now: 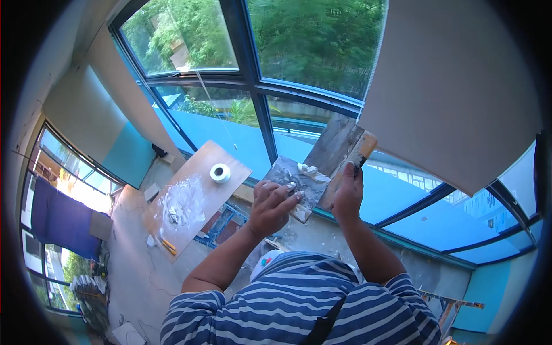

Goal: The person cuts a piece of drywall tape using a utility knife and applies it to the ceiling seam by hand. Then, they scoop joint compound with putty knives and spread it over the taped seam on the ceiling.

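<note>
My left hand (pixel 272 206) curls over a grey, putty-smeared flat scraper plate (pixel 288 175), and its fingertips are caked with white. A lump of white putty (pixel 311 171) sits along the plate's edge. My right hand (pixel 348 196) is closed round a long, rectangular plastering trowel (pixel 334 148) with a stained, brownish face and an orange wooden handle end (pixel 368 144). The plate and the trowel meet or overlap in front of me; whether they touch is hard to tell. Part of each tool is hidden by my fingers.
Left of my hands, a wooden board (pixel 214 201) carries spread white putty (pixel 181 204), a white roll (pixel 219 173) and a yellow utility knife (pixel 168 246). A blue frame (pixel 221 224) stands beside it. Tall windows (pixel 316 43) and a pale hanging panel (pixel 448 86) are ahead.
</note>
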The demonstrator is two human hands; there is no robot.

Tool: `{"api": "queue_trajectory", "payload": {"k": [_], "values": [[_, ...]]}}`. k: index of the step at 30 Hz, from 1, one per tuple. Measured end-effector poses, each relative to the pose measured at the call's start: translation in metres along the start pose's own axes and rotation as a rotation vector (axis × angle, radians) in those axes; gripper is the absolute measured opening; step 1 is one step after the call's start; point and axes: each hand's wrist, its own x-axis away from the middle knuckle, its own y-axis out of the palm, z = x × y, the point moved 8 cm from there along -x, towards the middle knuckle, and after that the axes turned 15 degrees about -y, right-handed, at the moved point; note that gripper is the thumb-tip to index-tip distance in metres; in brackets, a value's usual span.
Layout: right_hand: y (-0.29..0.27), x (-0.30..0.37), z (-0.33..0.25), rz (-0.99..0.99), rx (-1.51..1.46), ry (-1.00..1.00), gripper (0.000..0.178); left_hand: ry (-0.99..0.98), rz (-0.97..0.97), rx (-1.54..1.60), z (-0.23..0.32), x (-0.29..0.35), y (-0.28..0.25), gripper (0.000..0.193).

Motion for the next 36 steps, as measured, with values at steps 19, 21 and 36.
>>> {"api": "queue_trajectory", "payload": {"k": [19, 21, 36], "values": [[0.142, 0.064, 0.145, -0.529, -0.157, 0.811, 0.037, -0.973, 0.231, 0.928, -0.233, -0.004, -0.121, 0.023], [0.167, 0.089, 0.147, -0.584, -0.156, 0.956, 0.036, -1.126, -0.002, 0.723, -0.276, 0.024, -0.11, 0.041], [0.235, 0.12, 0.233, -0.593, -0.357, 0.985, 0.04, -1.794, -0.152, -0.192, -0.458, 0.337, -0.168, 0.044]]}}
